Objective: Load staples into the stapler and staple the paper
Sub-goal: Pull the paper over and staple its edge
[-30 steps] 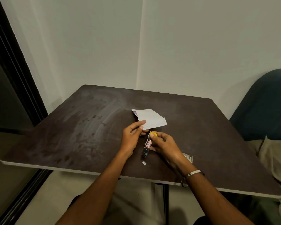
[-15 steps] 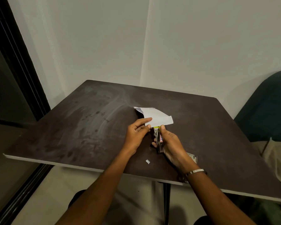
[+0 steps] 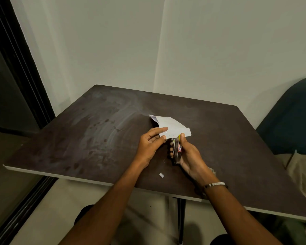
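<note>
Head view: left hand [image 3: 149, 145] pinches paper [image 3: 173, 128]; right hand [image 3: 189, 156] grips stapler [image 3: 177, 150].

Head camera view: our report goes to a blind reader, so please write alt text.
A person's right hand holds a small stapler at the near edge of folded white paper, pinched by the left hand. Both are over a dark table.

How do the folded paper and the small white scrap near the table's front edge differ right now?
The folded paper is far larger than the small white scrap. The paper is pinched by the left hand and meets the stapler held in the right hand; the scrap lies untouched, apart from both hands. The paper sits farther back, the scrap nearer the front edge. Both are white, over the dark table.
</note>
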